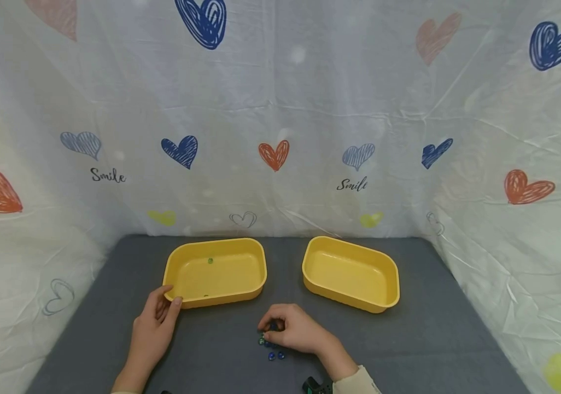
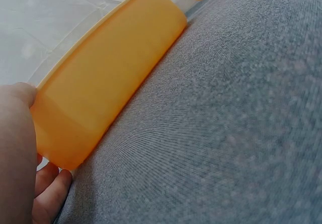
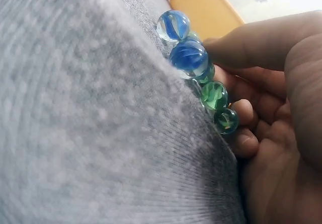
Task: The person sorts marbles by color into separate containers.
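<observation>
My left hand [image 1: 151, 327] grips the near left corner of a yellow tray [image 1: 221, 300], thumb at the rim and fingers curled round the outside wall. Inside that tray lies a small green marble [image 1: 210, 261], with another green bit near its front wall. Over a small cluster of glass marbles on the cloth, my right hand [image 1: 294, 328] has its fingers curled, thumb and index tips together at a green marble [image 1: 262, 341]. The right wrist view shows blue-swirled marbles [image 3: 188, 58] by the thumb and green marbles [image 3: 215, 95] close to the other fingertips.
A second yellow tray [image 1: 351, 295] stands at the back right, angled. Two blue marbles [image 1: 276, 355] lie nearer to me than the cluster. A dark grey cloth [image 1: 423, 350] covers the table. Behind it hangs a white curtain [image 1: 305, 87] printed with hearts.
</observation>
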`<state>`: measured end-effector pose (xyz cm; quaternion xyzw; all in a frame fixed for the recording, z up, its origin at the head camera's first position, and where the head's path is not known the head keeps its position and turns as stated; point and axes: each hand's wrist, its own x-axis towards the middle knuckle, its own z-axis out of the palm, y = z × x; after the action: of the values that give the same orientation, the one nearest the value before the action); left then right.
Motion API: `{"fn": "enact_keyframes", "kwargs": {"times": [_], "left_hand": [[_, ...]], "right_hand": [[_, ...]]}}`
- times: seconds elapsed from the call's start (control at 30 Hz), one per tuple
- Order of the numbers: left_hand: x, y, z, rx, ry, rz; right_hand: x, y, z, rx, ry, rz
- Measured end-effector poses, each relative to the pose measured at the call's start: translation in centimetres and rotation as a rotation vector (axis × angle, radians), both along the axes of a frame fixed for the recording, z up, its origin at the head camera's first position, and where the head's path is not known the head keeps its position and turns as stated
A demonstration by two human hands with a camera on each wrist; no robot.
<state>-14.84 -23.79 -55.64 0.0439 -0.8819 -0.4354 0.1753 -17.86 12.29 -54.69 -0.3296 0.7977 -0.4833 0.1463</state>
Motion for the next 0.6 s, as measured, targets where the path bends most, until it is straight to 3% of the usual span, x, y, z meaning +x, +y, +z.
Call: {"fn": "enact_keyframes", "kwargs": {"times": [0.6], "left_hand": [[-0.04,-0.12,-0.07,0.012,0.005,-0.014]], "right_hand": [[-0.3,0.07,0.24,0.032,0.082,0.089]]}}
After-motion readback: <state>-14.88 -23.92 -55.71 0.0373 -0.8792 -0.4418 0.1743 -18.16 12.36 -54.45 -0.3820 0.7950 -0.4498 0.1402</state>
